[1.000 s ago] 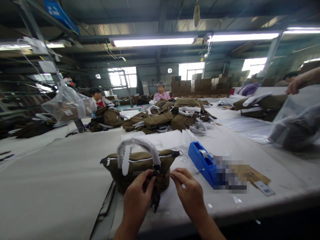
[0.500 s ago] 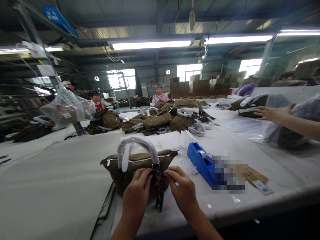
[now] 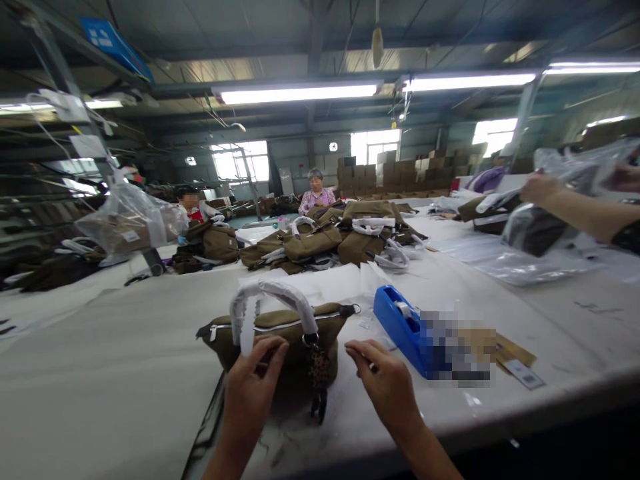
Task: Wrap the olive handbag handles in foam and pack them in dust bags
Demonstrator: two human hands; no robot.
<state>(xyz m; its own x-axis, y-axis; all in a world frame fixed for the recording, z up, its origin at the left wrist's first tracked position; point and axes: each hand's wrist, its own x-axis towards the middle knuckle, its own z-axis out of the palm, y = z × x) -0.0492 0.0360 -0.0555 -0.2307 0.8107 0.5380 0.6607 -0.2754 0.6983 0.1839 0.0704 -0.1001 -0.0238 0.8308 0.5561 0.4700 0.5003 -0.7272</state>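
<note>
Right at the near edge of the long pale cloth-covered table [image 3: 100, 373] stands an olive-brown canvas handbag [image 3: 280, 333] with a silver zip along its top and white paper-wrapped carrying handles [image 3: 273, 297] arching above it. From the ring at the foot of the right handle hangs a small leopard-print charm with a dark tassel [image 3: 319, 380], lying against the bag's front. The left hand [image 3: 250, 393] rests against the bag's front face, its fingers [image 3: 267, 350] slightly spread and curled up toward the base of the left handle, touching the fabric without visibly closing around anything. The right hand [image 3: 387, 387] hovers just beside the bag's right end, apart from it; its thumb and forefinger seem pinched together, though whether something small sits between them cannot be told. Just right of that hand sits a blue plastic tape dispenser [image 3: 400, 323], and beyond it a flat brown cardboard tag [image 3: 520, 367] lies on the table. Farther back a heap of matching olive bags with white-wrapped handles [image 3: 340, 237] is piled mid-table. At the right edge another person's arm [image 3: 575, 210] reaches in, gripping a clear plastic bag [image 3: 530, 230] with something dark inside.
</note>
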